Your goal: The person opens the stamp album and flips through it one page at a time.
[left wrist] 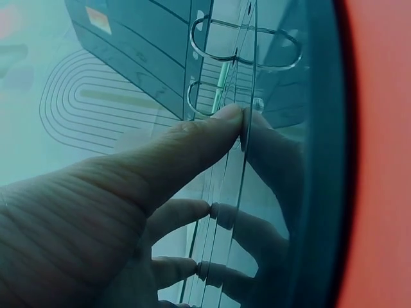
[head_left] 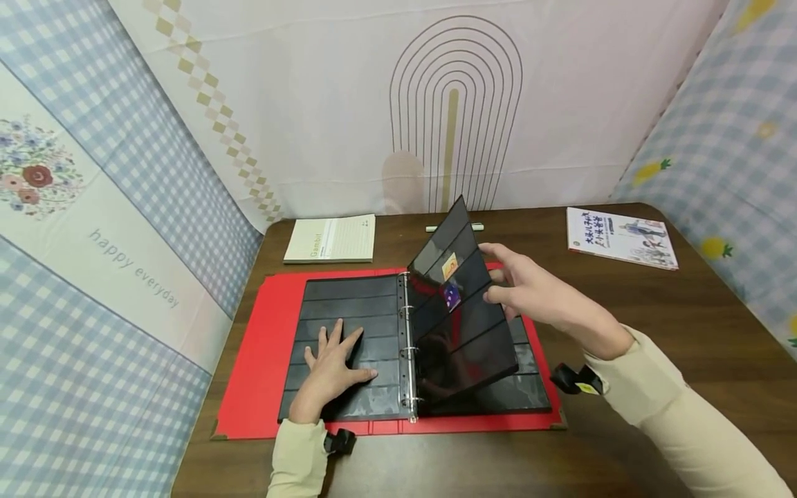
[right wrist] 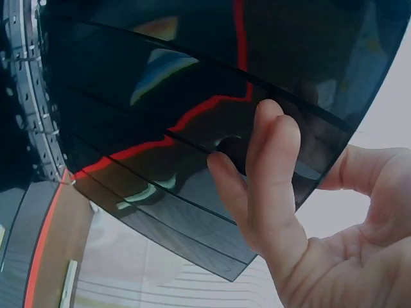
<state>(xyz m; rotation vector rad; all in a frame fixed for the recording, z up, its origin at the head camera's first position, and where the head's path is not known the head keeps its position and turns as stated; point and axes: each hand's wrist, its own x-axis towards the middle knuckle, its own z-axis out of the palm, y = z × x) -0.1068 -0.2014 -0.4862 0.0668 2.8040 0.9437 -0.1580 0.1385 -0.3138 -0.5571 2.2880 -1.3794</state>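
Observation:
A red ring binder (head_left: 245,373) with black pocket pages lies spread on the table. My left hand (head_left: 328,377) rests with spread fingers on the left-hand black page (head_left: 349,290); in the left wrist view its thumb and fingertips touch the glossy surface. My right hand (head_left: 529,287) pinches the outer edge of a raised black album page (head_left: 463,349), with fingers on one face and the thumb behind, as the right wrist view shows. That page stands tilted up from the metal rings (head_left: 407,353). An orange-and-white stamp (head_left: 450,267) and a purple stamp (head_left: 452,296) show on it.
At the back left lies a cream notebook (head_left: 330,238). Partly behind the raised page is a light-coloured pen (head_left: 477,227). A white illustrated booklet (head_left: 621,238) sits at the back right. Printed cloth hangs behind the wooden table (head_left: 703,360) and along both sides.

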